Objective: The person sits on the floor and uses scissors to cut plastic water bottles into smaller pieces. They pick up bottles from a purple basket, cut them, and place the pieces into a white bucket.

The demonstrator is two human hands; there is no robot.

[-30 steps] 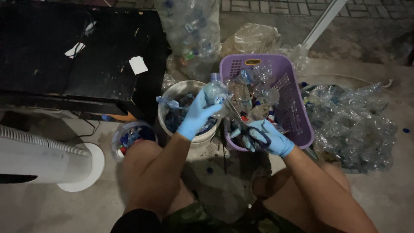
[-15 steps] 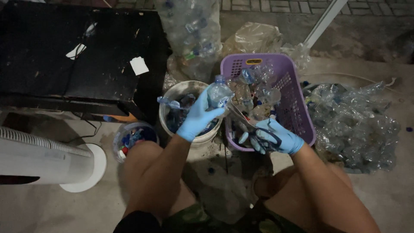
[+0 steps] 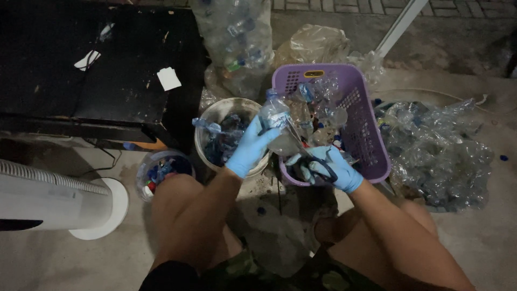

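Both my hands wear blue gloves. My left hand [image 3: 249, 146] grips a clear plastic bottle [image 3: 276, 119] with a blue cap, held over the gap between a round bucket [image 3: 211, 117] and a purple basket [image 3: 371, 145]. My right hand [image 3: 327, 168] holds black-handled scissors [image 3: 301, 146], whose blades reach up against the bottle's side. The basket holds several crushed clear bottles. The bucket contains bottle pieces and blue scraps.
A small round tub of coloured caps [image 3: 159, 171] sits by my left knee. A black table [image 3: 91, 75] stands at left, a white fan base [image 3: 102, 210] below it. Bags of clear bottles [image 3: 237, 43] lie behind, a heap of crushed plastic [image 3: 436, 151] at right.
My hands and the bottle have barely shifted. The scissors stay pressed at the bottle, with my right hand slightly lower and closer to my knees.
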